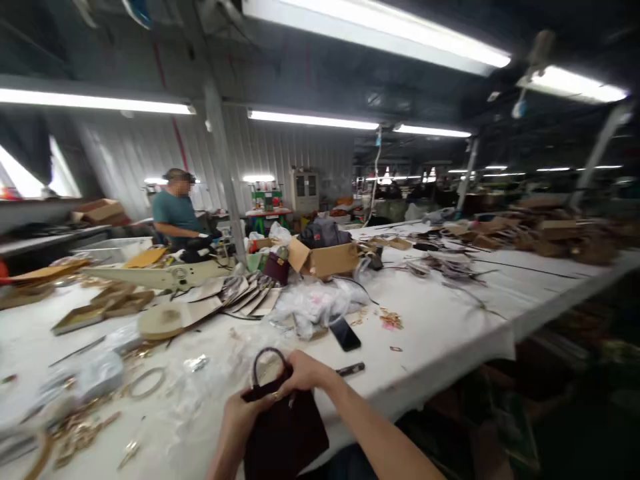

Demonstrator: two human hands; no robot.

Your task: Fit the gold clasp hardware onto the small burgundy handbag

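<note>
A dark maroon handbag (285, 440) with an arched top handle (261, 357) stands at the table's near edge, in front of my body. My left hand (243, 417) is closed on the bag's upper left edge. Over the top, beside the foot of the handle, my right hand (303, 372) pinches the bag, its fingers meeting those of the left near a small gold-coloured piece. What exactly lies beneath the fingertips is hidden. Just right of my right wrist lies a dark, slim tool (351, 369), partly covered by the forearm. A black phone (345, 334) rests a little farther off.
Clear plastic bags (315, 300), a cardboard box (330, 260) and stacked flat pieces (250, 297) lie beyond the phone. Gold-coloured hardware (80, 433) and a tape ring (146, 383) are at left. A person (177, 210) in a teal shirt stands across the table.
</note>
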